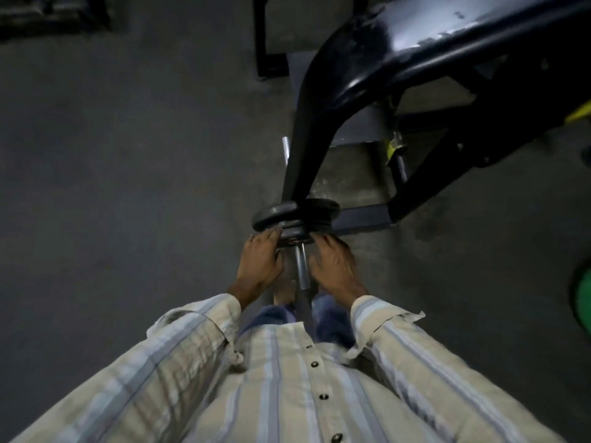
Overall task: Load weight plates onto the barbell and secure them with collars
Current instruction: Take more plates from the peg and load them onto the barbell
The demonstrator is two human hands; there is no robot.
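A steel barbell sleeve (301, 266) points toward me at the centre of the view. Two large black weight plates (297, 211) sit on it at its far end. A smaller black weight plate (294, 234) sits against them on the near side. My left hand (259, 263) holds the small plate's left rim, its fingers reaching round the edge. On the opposite rim my right hand (335, 268) holds the plate the same way. The bare end of the sleeve sticks out between my hands. No collar shows.
A thick black machine arm (399, 55) slants down from the upper right to the plates. A steel peg (284, 145) stands behind it, with yellow-green parts (395, 148) to the right. A green disc (583, 302) lies at the right edge. Grey concrete floor (128, 155) spreads left.
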